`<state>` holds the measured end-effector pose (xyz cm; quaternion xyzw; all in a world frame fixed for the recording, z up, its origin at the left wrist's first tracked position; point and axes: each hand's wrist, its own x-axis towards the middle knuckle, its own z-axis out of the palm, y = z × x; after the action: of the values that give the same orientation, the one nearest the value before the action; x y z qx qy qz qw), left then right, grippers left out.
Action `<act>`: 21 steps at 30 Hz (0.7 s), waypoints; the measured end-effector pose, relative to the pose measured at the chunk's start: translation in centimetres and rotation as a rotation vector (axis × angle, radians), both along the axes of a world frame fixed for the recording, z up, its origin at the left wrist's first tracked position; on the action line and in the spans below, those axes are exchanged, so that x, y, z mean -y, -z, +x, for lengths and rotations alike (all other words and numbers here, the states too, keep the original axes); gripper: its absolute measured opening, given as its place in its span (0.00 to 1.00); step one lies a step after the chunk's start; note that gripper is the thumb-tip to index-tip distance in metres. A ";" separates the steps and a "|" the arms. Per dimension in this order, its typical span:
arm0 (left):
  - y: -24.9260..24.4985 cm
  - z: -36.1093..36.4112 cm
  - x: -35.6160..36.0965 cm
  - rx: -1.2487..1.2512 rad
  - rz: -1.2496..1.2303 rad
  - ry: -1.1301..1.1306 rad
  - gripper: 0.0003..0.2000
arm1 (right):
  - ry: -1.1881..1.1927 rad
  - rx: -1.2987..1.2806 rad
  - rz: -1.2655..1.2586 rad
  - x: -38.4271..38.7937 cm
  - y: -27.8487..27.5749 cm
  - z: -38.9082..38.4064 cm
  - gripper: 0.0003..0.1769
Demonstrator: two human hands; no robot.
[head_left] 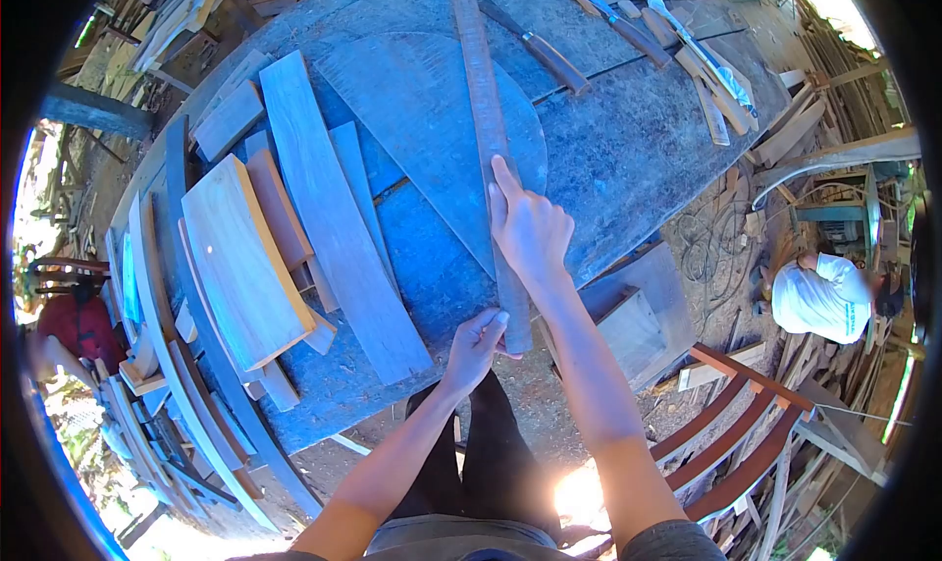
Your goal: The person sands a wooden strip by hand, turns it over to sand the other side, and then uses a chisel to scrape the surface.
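A long narrow wooden straightedge (480,90) runs from the near edge of the workbench (628,159) to its far side. It lies along the straight edge of a half-round wooden board (422,119). My right hand (528,227) presses flat on the straightedge, its index finger stretched along the strip. My left hand (475,345) grips the strip's near end at the bench edge with thumb and fingers.
Curved and flat wooden boards (245,257) are piled on the left of the bench. A knife (538,49) and other tools (702,55) lie at the far side. Another person (822,298) crouches on the ground at right. Curved reddish wooden pieces (736,433) stand at lower right.
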<state>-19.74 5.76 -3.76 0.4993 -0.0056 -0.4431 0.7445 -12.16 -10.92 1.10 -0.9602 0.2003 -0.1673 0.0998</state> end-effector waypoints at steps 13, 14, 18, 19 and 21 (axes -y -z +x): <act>0.0 0.3 1.1 0.050 0.228 -0.005 0.13 | 0.058 -0.069 0.007 3.0 -0.8 10.2 0.20; 0.1 0.5 1.0 0.069 0.247 0.050 0.14 | 0.072 -0.063 0.011 3.1 -0.8 10.7 0.19; -0.3 0.9 1.1 0.025 0.235 0.112 0.15 | 0.012 -0.133 -0.001 1.0 -1.9 3.3 0.21; -0.1 0.7 1.0 0.020 0.228 0.110 0.15 | 0.013 -0.226 0.061 0.2 -2.3 1.2 0.21; 0.6 0.3 0.9 0.051 0.233 0.143 0.15 | 0.013 -0.330 0.126 0.2 -2.9 1.2 0.22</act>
<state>-19.43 4.84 -4.40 0.5919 -0.0084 -0.4799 0.6475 -10.93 -11.11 3.99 -0.9651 0.2303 0.0050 0.1242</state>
